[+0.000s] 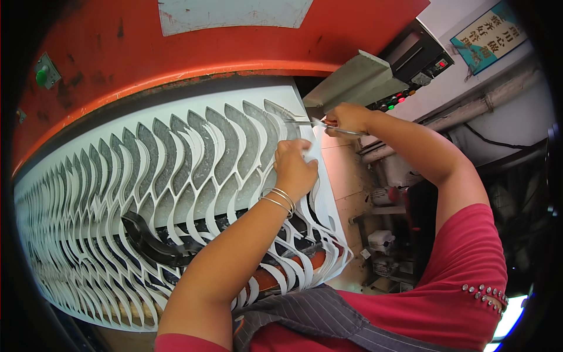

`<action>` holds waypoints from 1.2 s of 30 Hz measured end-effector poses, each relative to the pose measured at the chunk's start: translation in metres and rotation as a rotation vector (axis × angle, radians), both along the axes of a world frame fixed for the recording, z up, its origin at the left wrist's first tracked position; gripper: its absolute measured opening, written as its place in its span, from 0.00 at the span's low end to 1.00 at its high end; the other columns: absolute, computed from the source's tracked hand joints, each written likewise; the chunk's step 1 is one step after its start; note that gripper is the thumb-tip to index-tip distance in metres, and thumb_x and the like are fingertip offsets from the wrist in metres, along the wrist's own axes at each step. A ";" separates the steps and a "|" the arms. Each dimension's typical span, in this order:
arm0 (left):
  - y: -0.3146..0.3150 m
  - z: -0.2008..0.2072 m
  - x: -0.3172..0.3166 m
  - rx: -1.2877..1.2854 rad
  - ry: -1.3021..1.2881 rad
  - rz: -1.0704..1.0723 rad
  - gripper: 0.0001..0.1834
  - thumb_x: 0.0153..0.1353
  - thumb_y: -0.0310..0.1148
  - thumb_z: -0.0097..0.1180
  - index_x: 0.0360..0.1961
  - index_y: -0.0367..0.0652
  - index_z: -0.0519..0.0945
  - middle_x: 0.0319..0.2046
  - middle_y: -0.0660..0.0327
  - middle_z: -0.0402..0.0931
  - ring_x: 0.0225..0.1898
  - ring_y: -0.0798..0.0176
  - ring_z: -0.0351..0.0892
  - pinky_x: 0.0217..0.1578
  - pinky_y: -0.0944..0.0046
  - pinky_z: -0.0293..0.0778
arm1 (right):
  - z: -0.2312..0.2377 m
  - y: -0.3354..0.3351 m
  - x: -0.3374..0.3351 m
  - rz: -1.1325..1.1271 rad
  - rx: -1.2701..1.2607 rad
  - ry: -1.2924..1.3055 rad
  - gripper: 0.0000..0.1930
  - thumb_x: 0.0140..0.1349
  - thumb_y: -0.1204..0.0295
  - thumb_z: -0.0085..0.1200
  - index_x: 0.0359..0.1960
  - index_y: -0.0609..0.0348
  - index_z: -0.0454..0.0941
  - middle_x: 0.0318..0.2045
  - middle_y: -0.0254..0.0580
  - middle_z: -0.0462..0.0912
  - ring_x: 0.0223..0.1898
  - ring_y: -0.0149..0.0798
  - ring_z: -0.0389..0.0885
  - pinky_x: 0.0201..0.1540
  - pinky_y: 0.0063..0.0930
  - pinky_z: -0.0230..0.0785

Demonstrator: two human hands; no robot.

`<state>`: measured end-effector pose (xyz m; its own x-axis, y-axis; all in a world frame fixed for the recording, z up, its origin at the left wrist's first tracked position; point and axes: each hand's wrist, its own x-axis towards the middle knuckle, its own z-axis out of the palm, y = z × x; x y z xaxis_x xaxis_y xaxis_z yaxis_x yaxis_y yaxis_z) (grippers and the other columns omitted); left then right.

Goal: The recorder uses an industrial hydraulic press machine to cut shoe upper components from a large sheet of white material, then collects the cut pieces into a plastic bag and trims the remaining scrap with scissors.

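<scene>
A large white sheet (270, 92) cut through with rows of wavy, leaf-shaped openings lies stretched out before me. Close to its right end, my left hand (295, 166) has its fingers curled round a strip of the sheet; the fingertips are partly hidden. My right hand (347, 120) grips silver scissors (314, 123) just past the sheet's right edge. Their thin blades point left, over the sheet's far right corner, close above my left fingers. A black curved piece (151, 242) rests on the sheet left of my left forearm.
A red machine body (234, 50) spans the far side, with a green button (42, 76) at left. At the far right stands a control box (419, 53) with coloured buttons beside a grey metal plate (358, 79). Pipes (469, 111) run along the wall.
</scene>
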<state>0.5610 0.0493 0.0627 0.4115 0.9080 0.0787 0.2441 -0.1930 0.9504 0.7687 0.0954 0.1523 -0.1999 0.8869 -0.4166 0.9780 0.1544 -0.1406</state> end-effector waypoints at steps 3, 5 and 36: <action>0.002 0.008 0.008 -0.086 0.104 0.143 0.26 0.46 0.30 0.63 0.49 0.41 0.73 0.47 0.51 0.65 0.52 0.47 0.63 0.54 0.50 0.59 | -0.001 -0.016 -0.007 -0.021 0.032 -0.182 0.13 0.49 0.62 0.52 0.26 0.60 0.80 0.27 0.55 0.80 0.31 0.57 0.79 0.35 0.46 0.71; 0.002 0.018 0.010 -0.109 0.207 0.070 0.25 0.46 0.31 0.63 0.48 0.40 0.73 0.49 0.49 0.64 0.53 0.46 0.62 0.55 0.50 0.58 | -0.006 -0.024 0.001 -0.063 0.180 -0.078 0.13 0.50 0.61 0.53 0.25 0.60 0.80 0.27 0.56 0.80 0.31 0.57 0.79 0.35 0.47 0.70; 0.014 0.018 -0.029 0.026 0.135 -0.311 0.26 0.42 0.44 0.64 0.42 0.42 0.81 0.40 0.50 0.69 0.48 0.46 0.64 0.52 0.53 0.62 | 0.001 -0.028 -0.002 -0.206 -0.149 0.007 0.42 0.47 0.29 0.50 0.30 0.65 0.81 0.26 0.55 0.79 0.31 0.50 0.79 0.37 0.40 0.69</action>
<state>0.5324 0.0631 0.0811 0.6766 0.7359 0.0262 0.2930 -0.3017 0.9073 0.7664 0.0679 0.1533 -0.0242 0.8383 -0.5446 0.9856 -0.0713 -0.1535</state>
